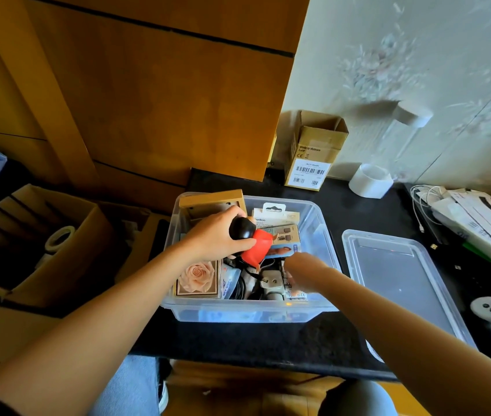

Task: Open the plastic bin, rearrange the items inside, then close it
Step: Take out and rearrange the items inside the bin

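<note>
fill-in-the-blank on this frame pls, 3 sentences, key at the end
1. The left hand grips a small figurine with a black head and a ____ body.
2. The clear plastic lid lies on the black tabletop to the ____ of the clear plastic bin.
3. The box in the bin's near-left corner shows a pale ____.

Missing words: red; right; rose

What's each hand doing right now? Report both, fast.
Left hand: grips the red-and-black figure above the bin.
Right hand: reaching into the bin; grip cannot be told.
</note>
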`<state>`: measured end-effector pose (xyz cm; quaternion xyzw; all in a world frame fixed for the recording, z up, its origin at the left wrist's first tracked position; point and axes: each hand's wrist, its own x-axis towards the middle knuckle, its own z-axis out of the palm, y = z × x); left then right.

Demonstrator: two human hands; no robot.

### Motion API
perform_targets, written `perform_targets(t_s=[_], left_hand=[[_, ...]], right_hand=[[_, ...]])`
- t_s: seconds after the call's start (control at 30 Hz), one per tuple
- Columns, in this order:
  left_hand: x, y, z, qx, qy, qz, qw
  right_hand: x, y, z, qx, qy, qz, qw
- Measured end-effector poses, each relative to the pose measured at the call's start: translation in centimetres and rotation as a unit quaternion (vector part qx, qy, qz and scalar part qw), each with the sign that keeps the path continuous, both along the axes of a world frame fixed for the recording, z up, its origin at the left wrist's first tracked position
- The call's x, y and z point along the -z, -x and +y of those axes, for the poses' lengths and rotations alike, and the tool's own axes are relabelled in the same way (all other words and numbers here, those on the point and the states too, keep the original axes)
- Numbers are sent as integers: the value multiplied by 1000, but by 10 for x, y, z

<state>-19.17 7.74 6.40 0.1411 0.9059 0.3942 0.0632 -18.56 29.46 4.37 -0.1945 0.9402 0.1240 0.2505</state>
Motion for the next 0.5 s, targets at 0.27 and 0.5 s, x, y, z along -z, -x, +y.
perform_targets(t_s=[0.27, 0.5], left_hand=[[2, 1, 1, -7, -9, -15, 1000], [3, 0, 2, -7, -10, -5, 1000]], right_hand=[[-32, 7, 1, 99, 127, 192, 968], [-19, 22, -6, 180, 168, 131, 960]])
